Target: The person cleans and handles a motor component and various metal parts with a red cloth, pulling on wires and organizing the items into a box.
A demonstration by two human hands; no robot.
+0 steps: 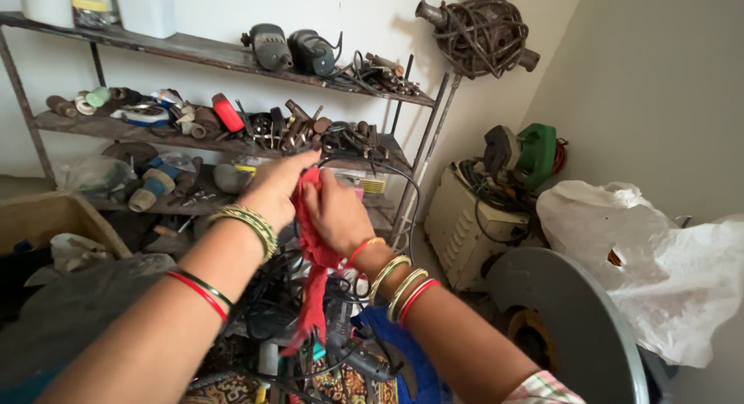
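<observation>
While both hands meet at the centre of the frame, the left hand [273, 188] and the right hand [335, 212] are each closed on the same red cloth [314, 257], which is pinched between them at its upper end and hangs down in a crumpled strip toward the lower centre. A thin black cable [387, 171] arches from just above the hands and drops along the right side of the rack; whether the cloth is wrapped round that cable at the grip cannot be told, since the fingers cover the spot. Below the hands, at the bottom centre, lies a dark power tool [364, 357] among tangled black leads, beside a blue cloth [407, 357]. Behind, across the upper left, stands a metal shelf rack [232, 59] loaded with old tools, tape rolls and two grey motor housings. A coil of dark wire [480, 32] hangs on the wall at the upper centre, a beige machine case [465, 218] sits on the floor at the right centre, and a white plastic sack [659, 264] fills the right edge beside a grey round disc [573, 326]. As a judgement, the wiping work appears mid-course: the cloth is in hand and engaged, while nothing shows that the tool below has been cleaned.
</observation>
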